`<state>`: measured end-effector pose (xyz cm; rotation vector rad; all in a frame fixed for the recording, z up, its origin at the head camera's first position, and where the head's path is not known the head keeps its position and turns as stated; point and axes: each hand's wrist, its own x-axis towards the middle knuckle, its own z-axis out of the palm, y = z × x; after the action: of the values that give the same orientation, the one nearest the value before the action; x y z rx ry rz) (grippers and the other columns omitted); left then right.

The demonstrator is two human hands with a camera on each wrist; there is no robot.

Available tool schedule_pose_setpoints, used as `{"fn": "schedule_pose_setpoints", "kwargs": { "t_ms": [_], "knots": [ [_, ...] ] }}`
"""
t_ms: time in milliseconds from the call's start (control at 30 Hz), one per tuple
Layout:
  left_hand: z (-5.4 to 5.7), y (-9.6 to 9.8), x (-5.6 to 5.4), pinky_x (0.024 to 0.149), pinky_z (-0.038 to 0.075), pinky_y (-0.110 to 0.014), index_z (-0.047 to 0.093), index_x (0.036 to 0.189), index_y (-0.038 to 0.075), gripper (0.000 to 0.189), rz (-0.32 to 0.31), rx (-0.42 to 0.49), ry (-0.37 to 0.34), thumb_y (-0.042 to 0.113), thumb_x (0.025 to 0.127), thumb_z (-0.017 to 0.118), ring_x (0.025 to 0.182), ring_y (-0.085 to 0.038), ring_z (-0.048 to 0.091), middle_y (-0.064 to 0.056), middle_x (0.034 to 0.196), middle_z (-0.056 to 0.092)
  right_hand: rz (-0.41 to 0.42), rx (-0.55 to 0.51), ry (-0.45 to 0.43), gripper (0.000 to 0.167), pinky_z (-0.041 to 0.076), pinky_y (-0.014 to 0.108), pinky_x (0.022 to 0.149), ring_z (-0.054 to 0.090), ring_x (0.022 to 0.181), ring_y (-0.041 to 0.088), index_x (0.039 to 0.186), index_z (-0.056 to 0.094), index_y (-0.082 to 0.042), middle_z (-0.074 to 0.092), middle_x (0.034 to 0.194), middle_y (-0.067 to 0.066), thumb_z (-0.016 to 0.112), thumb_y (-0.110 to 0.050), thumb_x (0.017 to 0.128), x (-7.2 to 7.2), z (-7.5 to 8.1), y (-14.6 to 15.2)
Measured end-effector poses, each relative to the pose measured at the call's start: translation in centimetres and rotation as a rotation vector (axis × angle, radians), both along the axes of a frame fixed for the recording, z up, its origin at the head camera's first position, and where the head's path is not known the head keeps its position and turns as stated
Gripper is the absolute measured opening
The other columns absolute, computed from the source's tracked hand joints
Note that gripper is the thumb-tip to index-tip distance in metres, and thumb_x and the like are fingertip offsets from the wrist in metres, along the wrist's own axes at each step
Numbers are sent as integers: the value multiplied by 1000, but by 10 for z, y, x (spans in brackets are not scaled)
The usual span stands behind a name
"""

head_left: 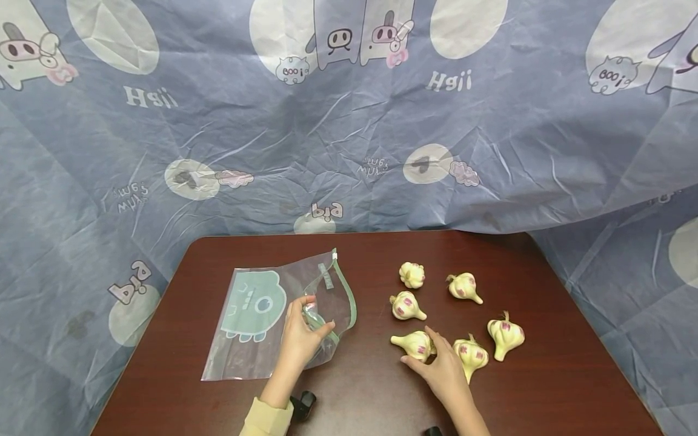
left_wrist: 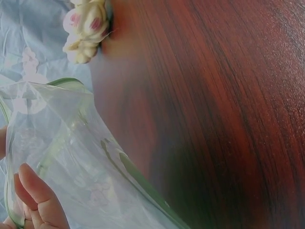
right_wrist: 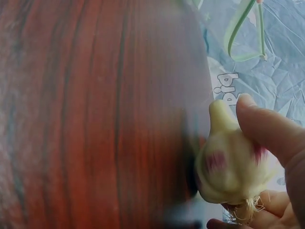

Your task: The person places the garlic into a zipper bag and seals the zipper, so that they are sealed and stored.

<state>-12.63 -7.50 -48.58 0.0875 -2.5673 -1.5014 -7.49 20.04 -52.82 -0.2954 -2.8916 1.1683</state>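
Note:
A clear zip bag (head_left: 305,272) with a green-edged mouth and a green cartoon print lies on the table's left side, its mouth facing right. My left hand (head_left: 301,339) holds the bag by its mouth, thumb and forefinger spread apart; the plastic partly covers the fingers (left_wrist: 40,198) in the left wrist view. To the right, my right hand (head_left: 444,369) grips a garlic bulb (head_left: 415,345) between thumb and fingers. In the right wrist view this bulb (right_wrist: 231,164) shows purple patches, its stem upward and roots below.
Around the right hand lie several other garlic bulbs: one (head_left: 471,355) beside it, one (head_left: 506,335) farther right, others (head_left: 406,306) behind. The brown table (head_left: 371,387) meets a patterned blue cloth (head_left: 349,151). Dark objects (head_left: 303,404) show beneath the left wrist.

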Motion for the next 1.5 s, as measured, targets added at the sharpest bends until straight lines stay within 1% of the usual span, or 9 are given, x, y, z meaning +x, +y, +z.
{"fn": "schedule_pose_setpoints", "kwargs": {
  "t_ms": [333,533,633,700,800,967,1033,1200,1500],
  "knots": [
    [1,0,1,69,45,-30,52,126,4,67,-3,5,4,10,69,87,85,-19,49,-13,119,55,-36,10,98,85,49,53,95,58,119,41,141,49,2,58,132,26,85,-39,76,0,5,-7],
    [2,0,2,70,45,-31,53,126,4,66,-2,0,-1,10,70,87,85,-20,50,-13,118,56,-13,-17,142,84,51,34,72,62,90,23,140,53,-2,61,130,22,84,-45,75,-11,30,-20],
    [3,0,2,71,46,-31,53,125,5,65,-2,-4,-6,10,70,87,86,-20,50,-12,118,56,13,-79,149,83,51,31,70,63,89,22,142,51,-7,60,133,19,84,-44,76,-22,44,-30],
    [3,1,2,71,46,-31,54,125,5,64,-1,-5,-11,10,70,87,86,-20,51,-12,118,57,29,-110,160,82,53,34,76,64,99,24,143,51,-10,59,136,16,84,-42,76,-30,52,-39],
    [3,1,3,71,45,-31,54,125,6,64,-1,-10,-16,10,70,86,85,-20,50,-11,118,57,72,-143,209,81,53,37,80,62,105,26,142,52,-9,59,135,14,86,-37,75,-43,60,-54],
    [3,2,4,67,43,-27,55,124,4,61,0,-26,5,9,71,85,79,-15,48,-13,117,58,194,-77,318,80,53,35,75,60,94,24,140,52,-2,60,132,15,87,-30,74,-63,61,-78],
    [3,2,4,65,42,-25,55,123,4,59,0,-27,12,8,72,84,77,-13,47,-13,116,58,249,-30,338,80,55,40,80,63,98,26,140,51,-1,59,134,16,87,-27,75,-68,58,-86],
    [5,1,6,62,41,-23,56,120,5,53,-1,-16,29,5,74,82,76,-12,47,-12,113,59,373,61,342,78,48,56,97,60,120,33,140,51,-1,57,137,16,87,-23,75,-77,52,-100],
    [7,-1,6,63,42,-23,57,118,6,48,-17,-24,44,2,76,80,79,-13,49,-9,109,58,549,176,313,76,51,46,98,56,125,33,140,51,-1,56,138,16,87,-22,75,-89,52,-111]
  ]
}}
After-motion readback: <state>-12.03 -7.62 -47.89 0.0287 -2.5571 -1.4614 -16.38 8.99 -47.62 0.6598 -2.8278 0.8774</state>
